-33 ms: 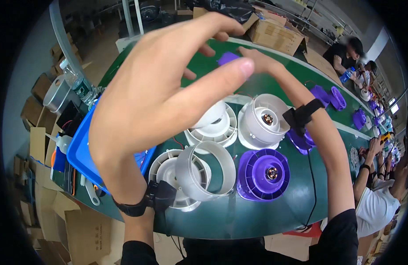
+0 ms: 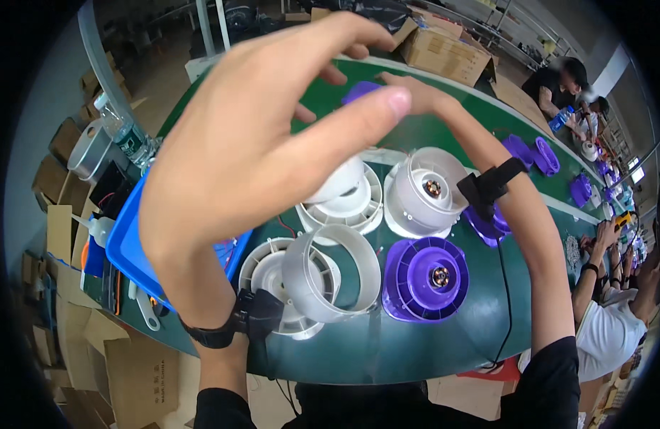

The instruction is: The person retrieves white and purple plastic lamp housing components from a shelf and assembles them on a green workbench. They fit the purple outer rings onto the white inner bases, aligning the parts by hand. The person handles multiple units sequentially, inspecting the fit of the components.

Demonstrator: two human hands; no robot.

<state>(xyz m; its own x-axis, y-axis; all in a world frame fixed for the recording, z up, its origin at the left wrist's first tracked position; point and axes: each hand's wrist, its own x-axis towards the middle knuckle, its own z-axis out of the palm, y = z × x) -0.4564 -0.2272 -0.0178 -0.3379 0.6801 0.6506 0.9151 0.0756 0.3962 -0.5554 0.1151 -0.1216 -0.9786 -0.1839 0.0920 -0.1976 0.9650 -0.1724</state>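
Note:
My left hand (image 2: 244,143) is large in the foreground, raised above the table. Its thumb points right and its fingers are apart, with nothing seen between them. Farther off, my right hand (image 2: 420,98) is at a purple plastic part (image 2: 361,91) and appears to grip it; the left thumb and fingers hide much of the contact. Below stand white fan housings (image 2: 424,193) (image 2: 344,207), one showing a copper-wound motor. In front, a translucent ring (image 2: 333,275) leans on a white slatted base (image 2: 287,286). Beside it sits a purple fan housing (image 2: 426,279) with its own copper-wound motor.
A blue tray (image 2: 130,232) lies on the left, near a water bottle (image 2: 126,132). Black cables (image 2: 509,307) run from my wrist straps. More purple parts (image 2: 544,157) lie at the right, where other people (image 2: 605,336) work. A cardboard box (image 2: 448,57) stands at the back.
My right hand and the purple part have shifted slightly left together. My left hand has barely moved, and the table scene sits a little higher in view.

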